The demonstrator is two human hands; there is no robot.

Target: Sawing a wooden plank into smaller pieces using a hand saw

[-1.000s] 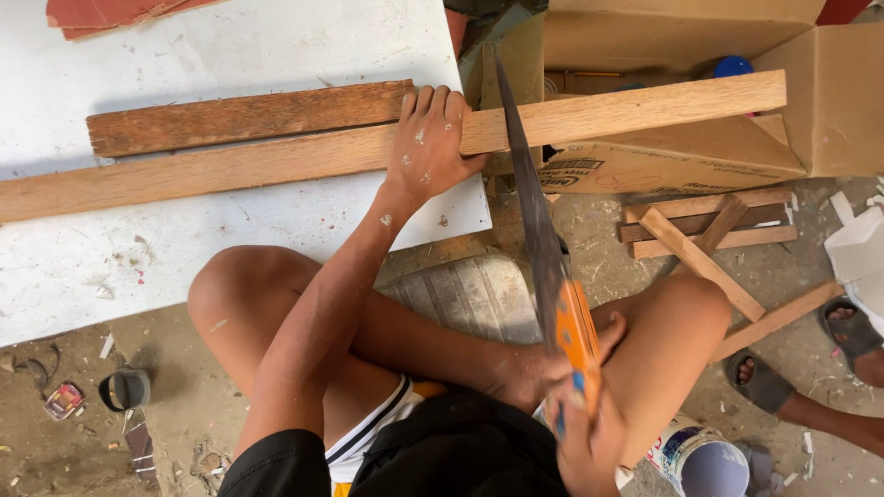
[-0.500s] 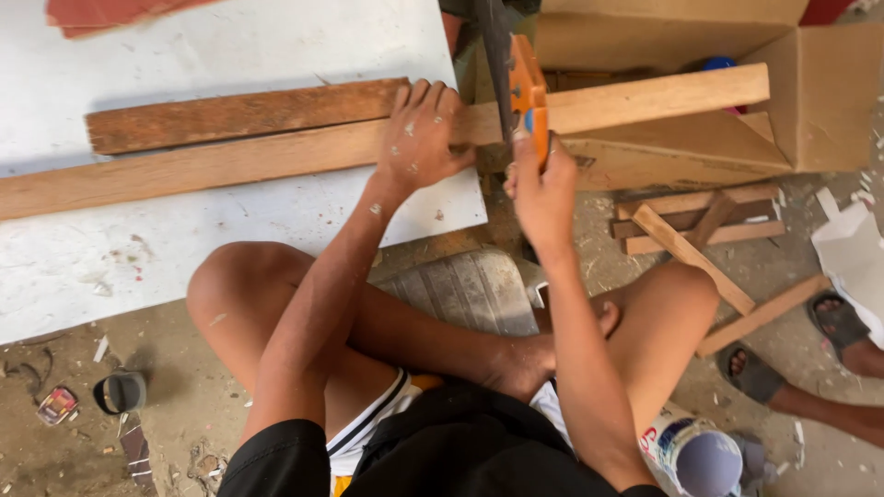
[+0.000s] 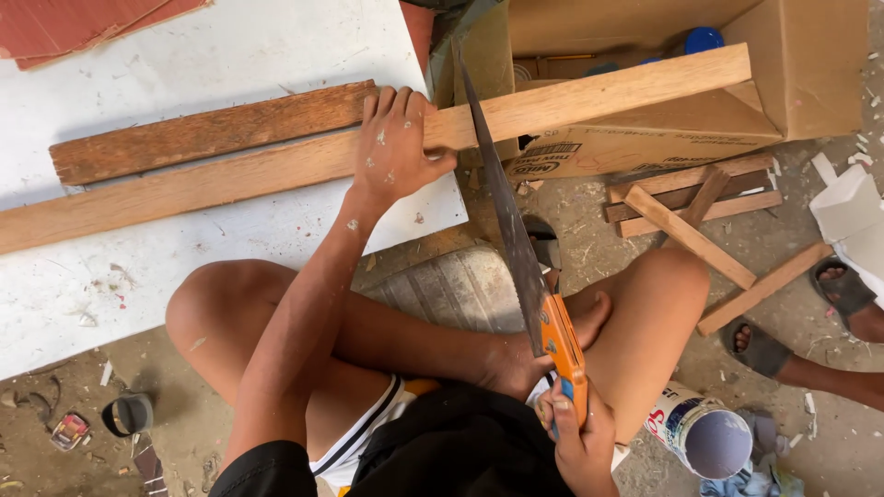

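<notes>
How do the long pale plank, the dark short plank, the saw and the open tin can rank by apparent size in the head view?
1. Long pale plank, held down by the left hand.
2. Saw, gripped by the right hand, and dark short plank: similar length, and the saw is nearer the camera, so unranked.
3. Open tin can.

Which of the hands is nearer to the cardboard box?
Left. The left hand presses the long plank just beside the cardboard box; the right hand grips the orange saw handle down by the lap, farther away.
</notes>
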